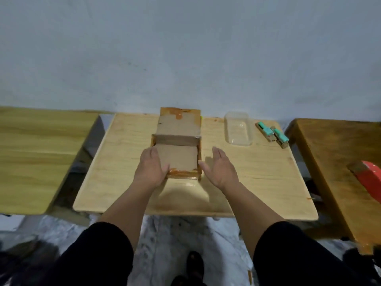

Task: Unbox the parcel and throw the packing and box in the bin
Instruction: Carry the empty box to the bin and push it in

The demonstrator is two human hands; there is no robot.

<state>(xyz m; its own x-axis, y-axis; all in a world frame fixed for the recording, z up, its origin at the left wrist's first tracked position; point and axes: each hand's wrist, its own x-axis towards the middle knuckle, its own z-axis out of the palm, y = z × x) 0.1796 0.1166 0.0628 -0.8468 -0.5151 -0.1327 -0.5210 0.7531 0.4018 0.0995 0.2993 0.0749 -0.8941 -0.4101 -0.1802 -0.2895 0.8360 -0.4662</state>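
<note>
My cardboard box (176,153) sits mid-table, reaching from the centre to the far edge of the light wooden table (123,162), its far flap folded back against the wall. My left hand (151,169) grips the box's near left corner, thumb over the near flap. My right hand (219,169) hovers just beside the box's right side, fingers straight, holding nothing. Toward the far right corner lie a clear plastic tray (238,129) and two teal-handled tools (272,134).
</note>
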